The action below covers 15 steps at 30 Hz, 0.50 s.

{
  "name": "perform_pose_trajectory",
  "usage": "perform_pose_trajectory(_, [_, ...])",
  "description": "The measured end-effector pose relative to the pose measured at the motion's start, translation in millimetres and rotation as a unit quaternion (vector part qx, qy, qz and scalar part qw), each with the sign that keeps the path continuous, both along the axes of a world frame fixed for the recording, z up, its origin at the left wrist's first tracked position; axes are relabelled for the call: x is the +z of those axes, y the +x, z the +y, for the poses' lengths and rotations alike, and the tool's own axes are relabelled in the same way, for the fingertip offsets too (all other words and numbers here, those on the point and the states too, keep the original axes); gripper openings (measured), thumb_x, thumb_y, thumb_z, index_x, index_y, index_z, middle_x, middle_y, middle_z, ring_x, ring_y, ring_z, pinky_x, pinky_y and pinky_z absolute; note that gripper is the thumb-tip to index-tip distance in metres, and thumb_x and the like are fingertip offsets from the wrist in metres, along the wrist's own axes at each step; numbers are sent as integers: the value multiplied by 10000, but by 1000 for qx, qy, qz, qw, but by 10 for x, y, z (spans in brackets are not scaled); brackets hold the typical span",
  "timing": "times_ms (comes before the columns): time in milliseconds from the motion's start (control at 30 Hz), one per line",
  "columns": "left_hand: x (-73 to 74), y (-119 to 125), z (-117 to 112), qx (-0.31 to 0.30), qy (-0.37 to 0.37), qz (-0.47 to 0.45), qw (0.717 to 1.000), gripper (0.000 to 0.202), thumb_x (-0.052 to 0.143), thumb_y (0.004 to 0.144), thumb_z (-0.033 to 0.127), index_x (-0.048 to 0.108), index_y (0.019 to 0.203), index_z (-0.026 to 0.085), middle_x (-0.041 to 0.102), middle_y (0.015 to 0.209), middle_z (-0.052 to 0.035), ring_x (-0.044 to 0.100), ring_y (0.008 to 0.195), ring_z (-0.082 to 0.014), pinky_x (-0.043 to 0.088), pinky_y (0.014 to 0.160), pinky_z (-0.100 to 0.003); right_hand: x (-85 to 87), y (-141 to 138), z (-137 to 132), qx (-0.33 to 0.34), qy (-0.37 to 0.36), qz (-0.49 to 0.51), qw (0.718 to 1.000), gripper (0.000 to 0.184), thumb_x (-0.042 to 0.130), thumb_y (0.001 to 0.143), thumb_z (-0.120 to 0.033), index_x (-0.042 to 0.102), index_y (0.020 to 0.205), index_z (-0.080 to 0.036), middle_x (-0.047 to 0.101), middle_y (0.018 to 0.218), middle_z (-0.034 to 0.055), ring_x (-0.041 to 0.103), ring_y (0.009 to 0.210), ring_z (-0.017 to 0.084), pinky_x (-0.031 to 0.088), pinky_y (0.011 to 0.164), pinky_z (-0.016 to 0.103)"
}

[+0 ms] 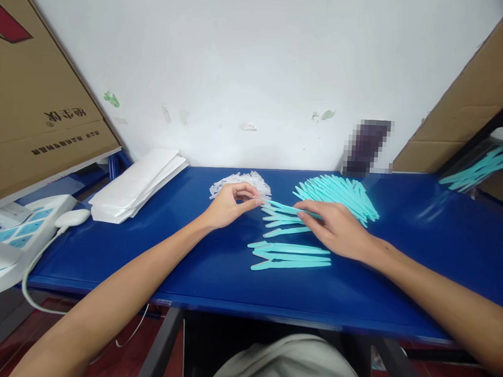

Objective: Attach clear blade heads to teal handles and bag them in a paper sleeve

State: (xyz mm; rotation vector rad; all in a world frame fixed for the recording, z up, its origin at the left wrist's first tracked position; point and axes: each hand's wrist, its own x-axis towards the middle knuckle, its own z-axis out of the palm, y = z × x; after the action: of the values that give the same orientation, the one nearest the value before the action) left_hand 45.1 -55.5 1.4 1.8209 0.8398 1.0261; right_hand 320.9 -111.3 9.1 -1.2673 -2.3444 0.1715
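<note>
My right hand (336,226) is closed on the handle of a turquoise eyebrow razor (285,207), its blade end pointing left. At that end, my left hand (232,205) pinches a small clear piece, apparently a plastic blade cap (264,200); whether it sits on the blade is too small to tell. Just behind my left hand lies a heap of clear caps (246,180). A pile of turquoise razors (339,194) rests behind my right hand. Several more razors (289,263) lie in a loose row nearer me, some partly hidden under my right hand.
White flat packets (135,188) are stacked at the left of the blue table (213,276). A white power strip (34,228) with a plugged-in charger (73,218) stands at the left edge. Cardboard (41,87) leans there. A clear jar (484,161) holding razors is at the right.
</note>
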Motion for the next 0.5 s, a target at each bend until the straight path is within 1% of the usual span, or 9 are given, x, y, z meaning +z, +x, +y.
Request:
perform_pose_trajectory(100, [1, -11, 7, -2, -1, 0, 1000, 377, 814, 779, 475, 686, 896, 141, 753, 880, -88, 726, 868, -210, 517, 771, -290, 1, 1, 1, -10, 0, -3, 1000, 368, 409, 1029, -387, 692, 1165, -195, 780, 970, 54, 678, 709, 194, 452, 668, 317])
perform_pose_trajectory(267, [4, 37, -36, -19, -4, 7, 1000, 357, 814, 786, 460, 713, 897, 135, 767, 897, -95, 720, 851, -202, 534, 773, -298, -4, -28, -8, 23, -1, 3, 1000, 349, 417, 1027, -356, 696, 1163, -198, 779, 1016, 42, 705, 804, 198, 468, 703, 309])
perform_pose_trajectory(333, [-3, 86, -73, -28, 6, 19, 999, 338, 809, 796, 451, 742, 905, 138, 771, 905, -93, 715, 839, -200, 544, 784, -315, -17, -36, -9, 38, 6, 16, 999, 335, 427, 1024, -348, 701, 1150, -201, 779, 1007, 39, 705, 791, 190, 467, 689, 300])
perform_pose_trajectory(400, [-9, 123, -101, -35, 34, 43, 998, 292, 784, 831, 429, 763, 915, 150, 776, 948, -94, 714, 877, -209, 550, 828, -346, -36, -33, -2, 42, 9, 20, 999, 320, 442, 1016, -342, 707, 1136, -209, 780, 985, 34, 686, 711, 173, 458, 651, 295])
perform_pose_trajectory(467, [-9, 121, -101, -34, 103, 86, 990, 230, 750, 872, 404, 771, 914, 179, 773, 1023, -88, 702, 971, -224, 531, 920, -393, -60, -19, 16, 33, 6, 10, 999, 308, 457, 1008, -340, 710, 1131, -215, 780, 967, 33, 663, 654, 164, 454, 631, 298])
perform_pose_trajectory(500, [-5, 102, -88, -33, 150, 120, 981, 207, 731, 892, 395, 772, 923, 195, 765, 1068, -82, 685, 1026, -231, 510, 969, -417, -73, -9, 29, 29, 6, 1, 1000, 303, 462, 1005, -340, 711, 1124, -214, 779, 974, 38, 670, 673, 171, 461, 644, 304])
